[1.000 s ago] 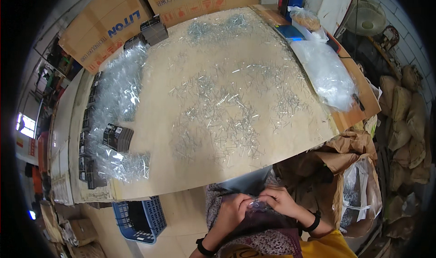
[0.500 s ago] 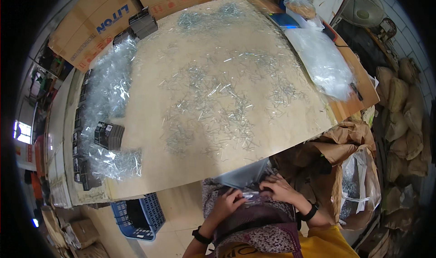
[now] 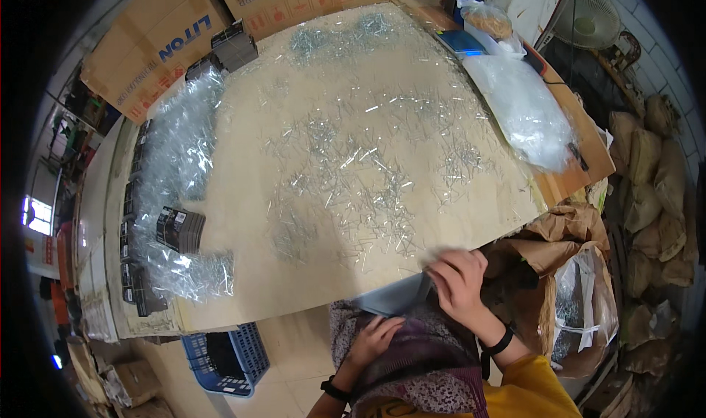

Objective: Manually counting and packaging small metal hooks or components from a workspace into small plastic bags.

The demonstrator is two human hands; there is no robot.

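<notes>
My right hand (image 3: 460, 280) is raised over the table's near edge, with its fingers curved and apart and the fingertips blurred; I see nothing in it. Low at my lap, my left hand (image 3: 375, 338) lies with fingers stretched out beside a grey-blue plastic bin (image 3: 393, 294), and no held thing shows there. The bin sits partly under the table edge, its inside mostly hidden. Many thin, shiny metal pins (image 3: 360, 157) are scattered over the pale wooden table (image 3: 243, 234). On the left lies a heap of clear plastic packets (image 3: 173, 138), with a stack of dark printed cards (image 3: 180, 229) on it.
Cardboard boxes (image 3: 158, 50) stand along the back left. At the right are a small scale (image 3: 461, 43), clear plastic bags (image 3: 518, 105) and an opened paper sack (image 3: 585, 300). A blue basket (image 3: 250, 359) is on the floor. More sacks (image 3: 654, 190) line the right wall.
My right hand has risen from my lap to above the table's edge. A small clear packet between my hands is no longer visible. My left hand has stayed low, its fingers now straighter.
</notes>
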